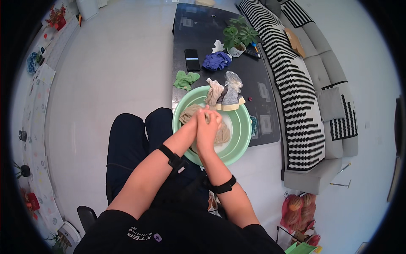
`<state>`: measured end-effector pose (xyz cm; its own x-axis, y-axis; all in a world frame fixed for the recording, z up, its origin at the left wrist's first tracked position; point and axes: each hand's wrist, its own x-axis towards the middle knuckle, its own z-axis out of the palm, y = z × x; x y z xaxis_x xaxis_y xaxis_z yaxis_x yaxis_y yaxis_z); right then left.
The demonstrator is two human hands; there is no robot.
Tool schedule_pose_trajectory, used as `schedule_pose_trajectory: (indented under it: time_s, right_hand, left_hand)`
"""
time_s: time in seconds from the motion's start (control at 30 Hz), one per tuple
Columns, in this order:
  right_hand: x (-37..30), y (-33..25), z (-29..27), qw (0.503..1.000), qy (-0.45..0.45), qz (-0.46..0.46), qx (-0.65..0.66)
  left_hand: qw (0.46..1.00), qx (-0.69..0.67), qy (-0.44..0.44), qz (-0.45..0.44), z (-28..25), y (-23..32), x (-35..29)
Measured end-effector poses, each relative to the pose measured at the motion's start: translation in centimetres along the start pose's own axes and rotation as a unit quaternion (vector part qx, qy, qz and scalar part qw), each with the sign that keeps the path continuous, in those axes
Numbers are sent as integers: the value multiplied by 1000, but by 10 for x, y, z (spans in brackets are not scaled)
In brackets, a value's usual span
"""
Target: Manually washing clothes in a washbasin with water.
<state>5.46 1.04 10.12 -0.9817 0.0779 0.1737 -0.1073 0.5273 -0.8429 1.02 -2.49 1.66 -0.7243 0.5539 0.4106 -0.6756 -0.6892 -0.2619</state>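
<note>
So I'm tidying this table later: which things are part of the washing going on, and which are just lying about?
In use:
- left hand and right hand, pressed together over the basin
- beige cloth in the basin
- green basin
- wrung cloths on its far rim

Lying about:
- green rag
- blue cloth
- phone
- potted plant
- remote

Taking the green basin (243, 127) as landmark: its far rim is blocked by wrung beige and grey socks (224, 94) draped over it; just beyond-left lies a green cloth (185, 79); further beyond sit a black phone (192, 59), a blue cloth (216, 61) and a potted plant (237, 37); bare dark table (264, 106) shows right of the basin, ending near the striped sofa (292, 84); open floor lies to its left.
</note>
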Motion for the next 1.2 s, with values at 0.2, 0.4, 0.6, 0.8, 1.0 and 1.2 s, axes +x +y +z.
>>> schedule_pose_trajectory:
  time_s: [0.2, 0.4, 0.6, 0.8, 1.0, 1.2]
  right_hand:
    - [46, 56, -16, 988, 29, 73, 134]
    - [41, 75, -8, 950, 10, 178, 255]
    - [5, 11, 2, 991, -7, -121, -48]
    - [59, 107, -5, 988, 58, 114, 83]
    - [14, 27, -6, 969, -25, 105, 224]
    - [17, 20, -1, 999, 14, 18, 38]
  left_hand:
    - [797, 356, 453, 184, 31, -32, 17]
    - [758, 347, 520, 188, 8, -18, 15]
    - [835, 323, 423, 141, 8, 1, -4]
    - [769, 366, 501, 153, 9, -23, 15]
    - [798, 348, 446, 206, 28, -12, 5]
    - [759, 427, 467, 156, 29, -15, 8]
